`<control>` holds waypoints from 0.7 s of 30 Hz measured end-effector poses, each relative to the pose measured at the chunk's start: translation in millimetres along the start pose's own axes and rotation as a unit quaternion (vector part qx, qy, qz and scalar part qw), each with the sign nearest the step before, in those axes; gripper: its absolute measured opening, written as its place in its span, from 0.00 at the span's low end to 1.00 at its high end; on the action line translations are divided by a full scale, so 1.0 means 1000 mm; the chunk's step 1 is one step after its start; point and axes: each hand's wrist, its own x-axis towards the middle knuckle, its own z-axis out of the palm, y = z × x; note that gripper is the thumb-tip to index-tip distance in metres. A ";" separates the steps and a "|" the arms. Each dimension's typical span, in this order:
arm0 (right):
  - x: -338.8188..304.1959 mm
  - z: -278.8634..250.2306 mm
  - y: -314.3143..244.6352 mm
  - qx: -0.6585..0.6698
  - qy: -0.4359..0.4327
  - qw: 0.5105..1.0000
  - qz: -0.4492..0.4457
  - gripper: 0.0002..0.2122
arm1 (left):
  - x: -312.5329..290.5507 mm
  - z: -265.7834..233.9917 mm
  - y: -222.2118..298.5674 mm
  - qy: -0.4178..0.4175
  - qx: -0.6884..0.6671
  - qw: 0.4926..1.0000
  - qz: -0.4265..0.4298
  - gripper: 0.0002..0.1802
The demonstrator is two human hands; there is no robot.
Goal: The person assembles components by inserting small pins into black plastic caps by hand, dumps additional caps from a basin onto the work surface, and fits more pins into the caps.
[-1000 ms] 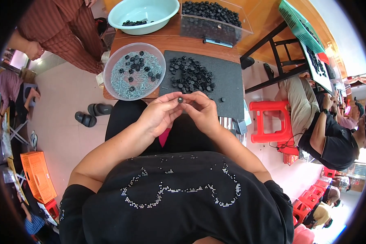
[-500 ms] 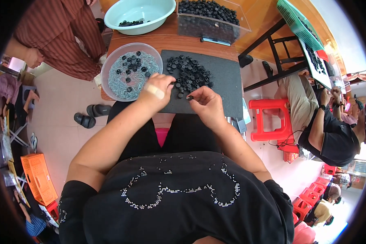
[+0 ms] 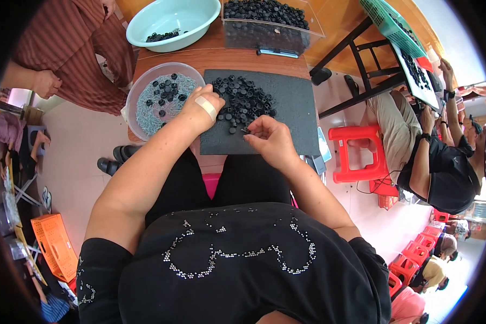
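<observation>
My left hand (image 3: 201, 112), with a plaster strip across its back, is between the clear round bowl (image 3: 133, 117) and a heap of small black round caps (image 3: 244, 98). Its fingers curl inward, and whatever they hold is hidden. The bowl contains many thin silvery-blue pin-like pieces (image 3: 147, 112) with several black caps on top. Just below the heap, my right hand (image 3: 272, 141) pinches a small piece (image 3: 246, 130) between thumb and forefinger; it is too small to name. The caps lie on a dark grey mat (image 3: 299, 116).
A pale blue basin (image 3: 191, 31) and a clear bin of black caps (image 3: 313, 33) stand at the table's far side, a pen-like blue tool (image 3: 278, 53) before the bin. Someone in striped trousers stands at left; a red stool (image 3: 356, 175) and a seated co-worker are at right.
The view has shifted slightly, so the table sits further left. My left hand's fingers have lifted a little toward the far side. My right hand keeps its pinch near the heap's edge.
</observation>
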 end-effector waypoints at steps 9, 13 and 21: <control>-0.001 0.002 -0.016 0.111 0.077 0.991 0.018 0.06 | -0.011 -0.009 0.018 0.138 -0.315 0.929 -0.140 0.11; -0.006 0.011 -0.017 0.176 0.098 0.978 -0.056 0.05 | -0.033 -0.022 0.054 0.155 -0.450 0.871 -0.126 0.11; -0.007 0.020 -0.009 0.126 0.128 0.976 -0.121 0.05 | -0.054 -0.036 0.072 0.143 -0.626 0.757 -0.121 0.10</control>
